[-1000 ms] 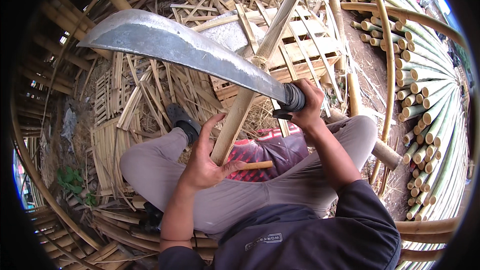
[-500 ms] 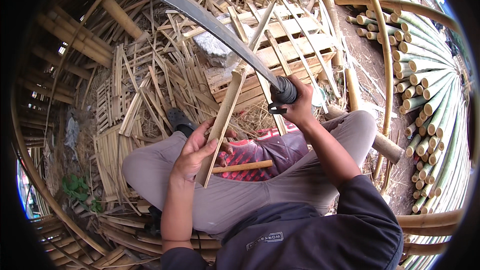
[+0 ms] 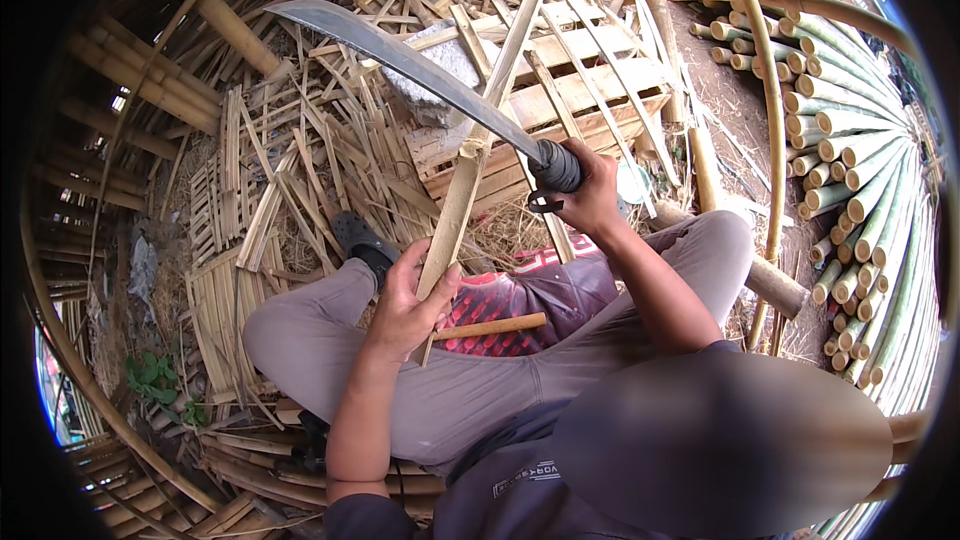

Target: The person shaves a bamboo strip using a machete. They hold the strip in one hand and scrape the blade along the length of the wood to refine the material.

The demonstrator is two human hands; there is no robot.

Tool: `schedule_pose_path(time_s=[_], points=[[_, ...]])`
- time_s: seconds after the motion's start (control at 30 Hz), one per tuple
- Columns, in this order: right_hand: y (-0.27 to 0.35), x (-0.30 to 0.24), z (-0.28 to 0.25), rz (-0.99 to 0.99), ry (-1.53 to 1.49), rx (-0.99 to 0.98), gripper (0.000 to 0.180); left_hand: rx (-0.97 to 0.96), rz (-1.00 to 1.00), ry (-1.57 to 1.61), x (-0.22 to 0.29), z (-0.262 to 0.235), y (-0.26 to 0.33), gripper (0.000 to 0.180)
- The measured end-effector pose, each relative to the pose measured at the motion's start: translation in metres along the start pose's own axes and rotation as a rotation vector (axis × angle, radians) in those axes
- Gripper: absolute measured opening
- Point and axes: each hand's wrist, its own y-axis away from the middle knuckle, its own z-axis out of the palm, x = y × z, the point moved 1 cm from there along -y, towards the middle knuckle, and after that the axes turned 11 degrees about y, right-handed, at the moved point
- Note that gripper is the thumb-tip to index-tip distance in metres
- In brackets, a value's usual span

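Note:
My right hand (image 3: 588,188) grips the black-wrapped handle of a machete (image 3: 400,58). The long curved blade points to the far left and crosses over a split bamboo strip (image 3: 462,190); whether the edge touches the strip I cannot tell. My left hand (image 3: 412,308) is closed around the near end of that strip, thumb on its pale face. The strip slants away from my lap, with a node partway along it. Beneath lies a short bamboo stick (image 3: 490,327), resting across a red and dark cloth (image 3: 560,290) between my crossed legs.
Ahead stands a slatted bamboo crate (image 3: 560,100) with a grey stone block (image 3: 435,80) beside it. Loose bamboo slats (image 3: 350,160) litter the left ground. Stacked green bamboo poles (image 3: 865,180) fill the right, behind a curved bamboo post (image 3: 770,140). A blurred patch covers the lower right.
The machete's tip has dropped and its handle has shifted slightly left and away from me. My left hand has moved a little right with the bamboo strip.

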Motion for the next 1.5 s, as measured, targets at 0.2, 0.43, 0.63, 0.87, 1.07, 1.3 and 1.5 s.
schedule_pose_path(time_s=[0.2,0.43,0.63,0.87,1.07,1.3,1.5], points=[[-0.003,0.004,-0.005,0.038,0.037,-0.009,0.035,0.110,0.457,-0.451,-0.005,0.008,-0.006,0.035],[-0.006,0.000,-0.013,0.009,0.061,-0.027,0.043,0.231,0.514,-0.734,0.003,0.016,-0.003,0.030],[-0.007,-0.020,-0.023,-0.057,0.212,-0.093,0.046,0.168,0.446,-0.725,0.001,0.013,-0.003,0.028],[-0.022,0.003,-0.029,0.044,0.402,-0.102,0.042,0.071,0.305,-0.555,-0.006,0.007,-0.001,0.026],[-0.022,0.010,-0.039,0.046,0.318,-0.167,0.044,0.038,0.212,-0.461,-0.013,0.004,-0.001,0.028],[-0.024,-0.007,-0.045,-0.022,0.308,-0.136,0.039,-0.035,0.206,-0.377,-0.005,0.010,0.002,0.027],[-0.037,0.029,-0.055,0.114,0.323,-0.083,0.038,-0.078,0.198,-0.431,-0.010,0.008,-0.001,0.025]])
